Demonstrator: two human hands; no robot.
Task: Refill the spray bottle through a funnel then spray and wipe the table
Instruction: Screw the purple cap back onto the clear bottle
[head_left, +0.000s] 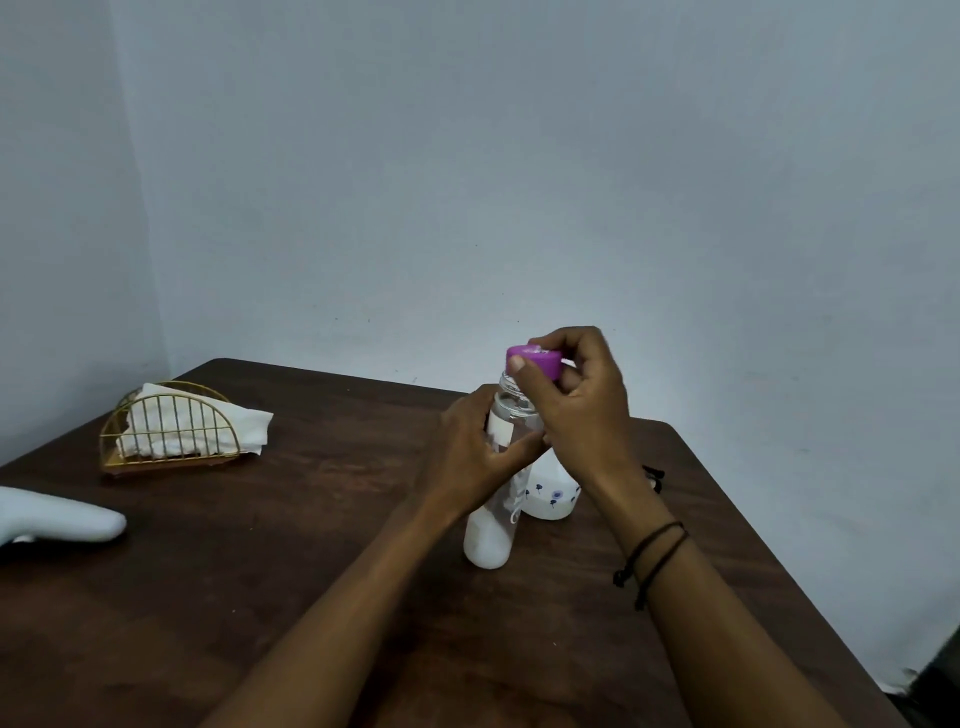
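A tall clear bottle (491, 535) with a white lower part stands on the dark wooden table (270, 587). My left hand (470, 457) grips its body around the middle. My right hand (579, 410) pinches a purple cap (535, 360), which sits tilted just above the bottle's open neck. Behind the clear bottle stands a white container with small blue flowers (551, 499), mostly hidden by my right hand and wrist.
A gold wire holder with white cloths (171, 428) stands at the back left of the table. A white curved object (62, 519) lies at the left edge. A small black item (655, 477) lies behind my right wrist. Walls close off the back and left.
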